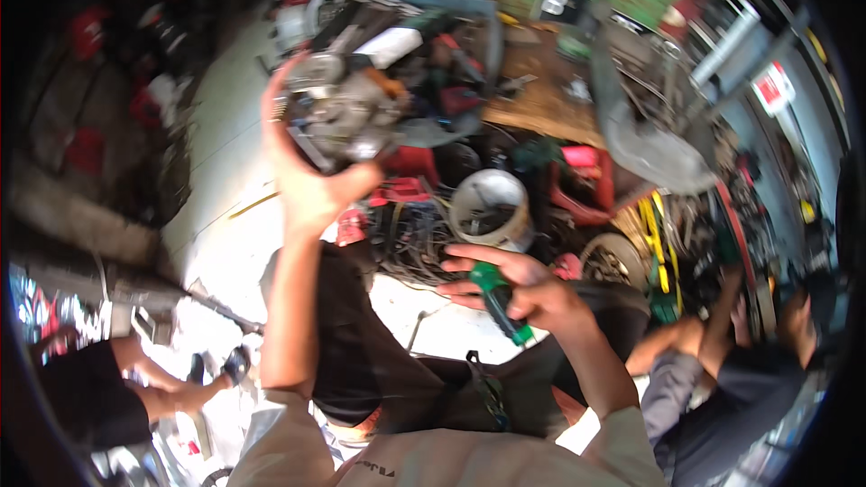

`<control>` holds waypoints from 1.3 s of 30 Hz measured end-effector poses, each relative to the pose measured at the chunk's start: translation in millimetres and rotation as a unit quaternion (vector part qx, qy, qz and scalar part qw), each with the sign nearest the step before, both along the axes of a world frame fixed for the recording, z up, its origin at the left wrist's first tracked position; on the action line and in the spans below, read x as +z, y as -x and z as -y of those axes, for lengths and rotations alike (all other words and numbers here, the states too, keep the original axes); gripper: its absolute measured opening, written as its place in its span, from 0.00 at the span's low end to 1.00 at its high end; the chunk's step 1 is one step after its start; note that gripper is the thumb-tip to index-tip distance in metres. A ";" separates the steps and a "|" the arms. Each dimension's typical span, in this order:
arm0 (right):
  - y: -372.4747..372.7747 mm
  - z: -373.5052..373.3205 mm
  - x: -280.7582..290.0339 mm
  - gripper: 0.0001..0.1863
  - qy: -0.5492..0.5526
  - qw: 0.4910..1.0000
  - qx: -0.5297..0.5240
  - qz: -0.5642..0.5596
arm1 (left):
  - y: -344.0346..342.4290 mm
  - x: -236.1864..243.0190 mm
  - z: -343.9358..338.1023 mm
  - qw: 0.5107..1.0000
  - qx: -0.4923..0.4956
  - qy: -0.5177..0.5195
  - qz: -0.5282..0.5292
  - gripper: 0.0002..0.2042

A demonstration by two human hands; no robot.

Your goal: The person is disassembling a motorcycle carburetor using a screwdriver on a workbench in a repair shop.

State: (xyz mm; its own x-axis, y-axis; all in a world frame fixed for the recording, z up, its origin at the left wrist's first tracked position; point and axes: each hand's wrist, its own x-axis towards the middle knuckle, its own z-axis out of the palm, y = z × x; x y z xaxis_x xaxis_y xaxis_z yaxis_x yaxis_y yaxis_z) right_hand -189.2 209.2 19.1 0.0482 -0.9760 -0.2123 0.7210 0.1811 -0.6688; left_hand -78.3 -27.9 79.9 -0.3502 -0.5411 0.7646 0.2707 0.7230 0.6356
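My left hand (307, 189) grips a bulky silver-grey metal mechanical part (338, 108), raised at the upper middle left, with fingers up its left side and thumb beneath. Lower right of it, my right hand (532, 293) holds a green-and-black handled object (496, 298), probably a tool, between thumb and palm, index and middle fingers stretched out to the left. A whitish bucket (514, 216) with dark items inside stands just above my right hand, beside a tangle of dark cables (406, 243).
A tool-laden wooden surface (532, 99), grey bins (658, 162) and a red container (577, 198) lie ahead. Pale tiled floor (216, 171) shows left. Another person's legs (162, 379) are at lower left; a co-worker's arms and dark-clad body (731, 397) are at lower right.
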 end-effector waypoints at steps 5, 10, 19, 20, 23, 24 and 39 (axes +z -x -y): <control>-12.0 7.8 -0.7 0.58 0.078 0.994 0.061 0.043 | -22.7 7.0 -2.9 0.977 -0.103 -0.165 -0.084 0.46; -14.2 4.0 3.5 0.43 -0.080 0.983 0.094 -0.133 | -32.1 6.7 7.5 0.989 -0.088 -0.106 -0.053 0.47; -32.1 12.7 -2.0 0.34 -0.085 0.690 0.055 -0.717 | -41.2 -8.3 19.3 0.981 -0.120 -0.147 -0.049 0.48; -26.6 10.7 8.0 0.32 -0.057 0.675 0.056 -0.734 | -41.5 -6.4 18.3 0.980 -0.126 -0.149 -0.040 0.48; -19.8 -0.9 41.1 0.26 -0.051 0.645 0.042 -0.761 | -34.5 2.9 10.5 0.978 -0.127 -0.158 -0.040 0.47; -15.2 -4.2 50.6 0.24 -0.070 0.637 0.034 -0.767 | -29.2 -0.8 9.6 0.974 -0.143 -0.169 -0.047 0.47; 36.4 4.0 51.2 0.16 0.085 0.837 -0.319 -0.437 | 3.4 -4.7 -31.3 0.761 -0.400 -0.497 -0.118 0.46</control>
